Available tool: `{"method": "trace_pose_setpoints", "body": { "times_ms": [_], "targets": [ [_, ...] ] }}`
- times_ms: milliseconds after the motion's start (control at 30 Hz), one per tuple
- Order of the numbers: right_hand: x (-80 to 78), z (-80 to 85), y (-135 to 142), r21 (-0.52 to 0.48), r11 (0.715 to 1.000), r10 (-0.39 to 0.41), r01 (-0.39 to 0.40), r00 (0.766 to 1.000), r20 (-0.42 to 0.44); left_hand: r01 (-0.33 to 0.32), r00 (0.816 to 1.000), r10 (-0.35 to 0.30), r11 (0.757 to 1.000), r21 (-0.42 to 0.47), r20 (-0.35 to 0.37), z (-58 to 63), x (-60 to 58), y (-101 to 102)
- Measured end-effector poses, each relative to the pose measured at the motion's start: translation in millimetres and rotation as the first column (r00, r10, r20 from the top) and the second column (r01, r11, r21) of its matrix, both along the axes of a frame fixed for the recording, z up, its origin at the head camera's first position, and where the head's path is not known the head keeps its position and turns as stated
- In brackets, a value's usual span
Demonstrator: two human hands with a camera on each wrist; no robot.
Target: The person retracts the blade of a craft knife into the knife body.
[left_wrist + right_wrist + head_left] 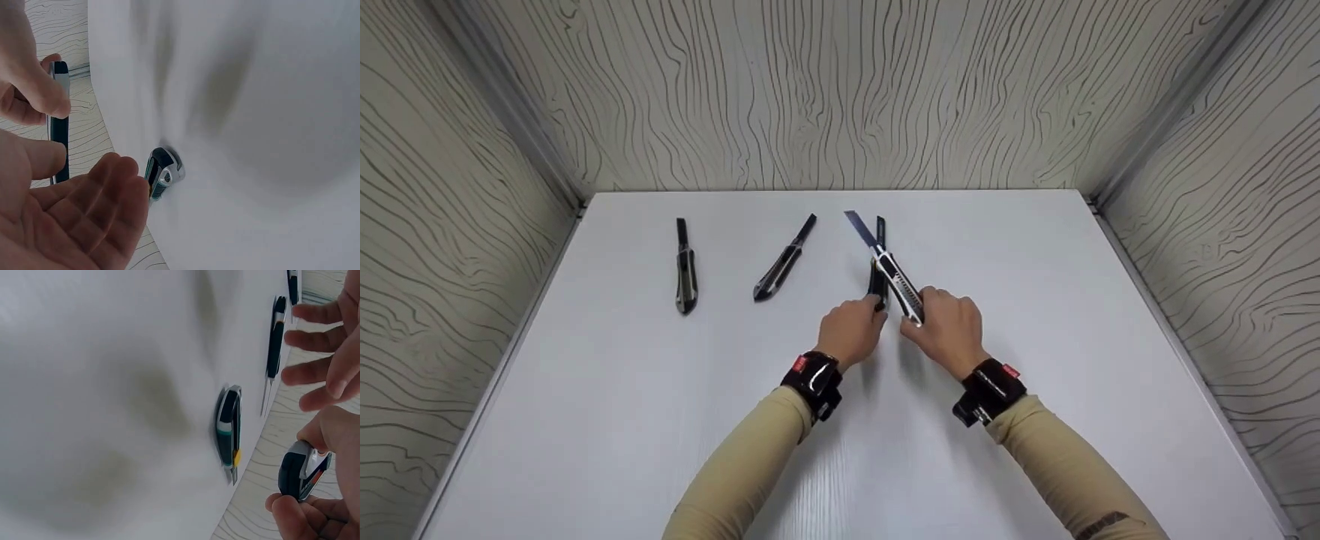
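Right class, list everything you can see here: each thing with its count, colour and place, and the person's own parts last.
Lying utility knives: three, black and silver, in a row on the table.
Held utility knife: one, silver and black, blade extended, in the right hand above the rightmost lying knife.
Table: one, white.
Walls: three, wood-grain pattern, around the table.
Wrist bands: two, black, with red tags.
Sleeves: two, beige.
Left hand: open, at the rightmost lying knife.
Right hand: grips the held knife.

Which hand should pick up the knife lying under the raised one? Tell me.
The left hand. Its open fingers already sit at the butt of the lying knife, while the right hand grips the raised knife, blade out.
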State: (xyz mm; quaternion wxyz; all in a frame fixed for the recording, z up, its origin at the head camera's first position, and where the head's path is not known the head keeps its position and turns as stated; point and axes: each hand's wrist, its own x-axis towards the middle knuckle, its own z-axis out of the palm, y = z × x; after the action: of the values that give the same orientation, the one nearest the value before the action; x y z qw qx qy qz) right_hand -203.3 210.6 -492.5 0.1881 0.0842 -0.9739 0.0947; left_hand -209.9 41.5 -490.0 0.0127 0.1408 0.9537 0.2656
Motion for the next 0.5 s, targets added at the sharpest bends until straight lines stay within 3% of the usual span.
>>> {"method": "trace_pose_setpoints", "body": {
  "times_ms": [167, 300, 500],
  "targets": [
    [4.3, 0.2, -11.4, -0.001, 0.999, 0.043, -0.043, 0.999, -0.028, -0.011, 0.996, -0.004, 0.986, 0.164, 0.086, 2.0, -4.7, -1.1],
    [6.9, 0.0, -16.3, -0.005, 0.998, 0.067, -0.068, 0.997, -0.041, -0.019, 0.980, -0.043, 0.951, 0.310, 0.192, 0.2, -9.9, -3.6],
    [8.6, -3.8, -19.2, -0.014, 0.996, 0.090, -0.091, 0.995, -0.049, -0.031, 0.955, -0.105, 0.893, 0.448, 0.276, -2.4, -11.2, -6.5]
  ]
}}
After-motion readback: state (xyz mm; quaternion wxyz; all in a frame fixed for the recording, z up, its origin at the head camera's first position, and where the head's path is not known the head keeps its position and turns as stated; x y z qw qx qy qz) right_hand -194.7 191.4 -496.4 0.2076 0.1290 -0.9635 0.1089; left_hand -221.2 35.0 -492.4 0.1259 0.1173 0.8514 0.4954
